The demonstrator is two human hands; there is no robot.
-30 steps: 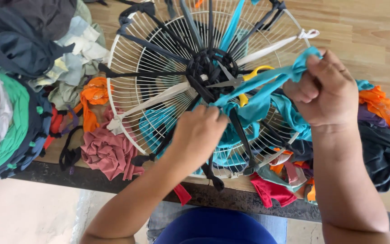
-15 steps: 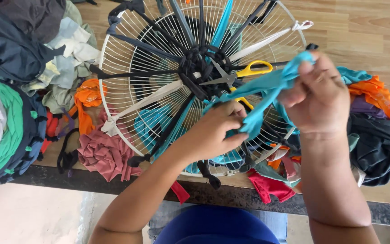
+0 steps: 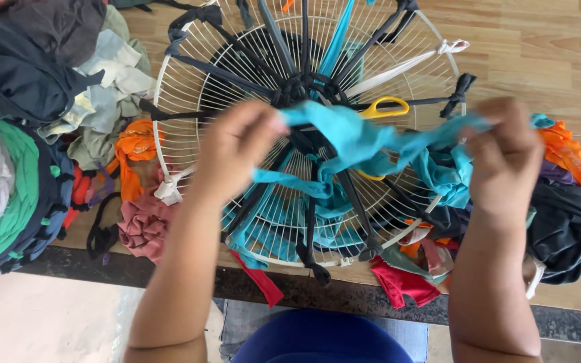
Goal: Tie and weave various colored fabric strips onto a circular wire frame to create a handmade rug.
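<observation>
Left hand (image 3: 237,151) and right hand (image 3: 502,158) each pinch an end of the teal fabric strip (image 3: 364,138), stretched over the wire fan guard (image 3: 189,74) near the tabletop's front edge. Soft, light, probably stretchy; grip the ends.

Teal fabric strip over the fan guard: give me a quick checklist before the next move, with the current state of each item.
1. Left hand pinches one end of the teal fabric strip: ok.
2. Right hand grips the other end: ok.
3. Strip stretched between the hands, above the white wire fan guard: ok.
4. Yellow-handled scissors lie on the guard, apart from both hands: ok.
5. Whether the strip's far part is already tied at the dark hub: cannot tell.
6. Orange scraps lie outside the guard's rim: ok.
</observation>
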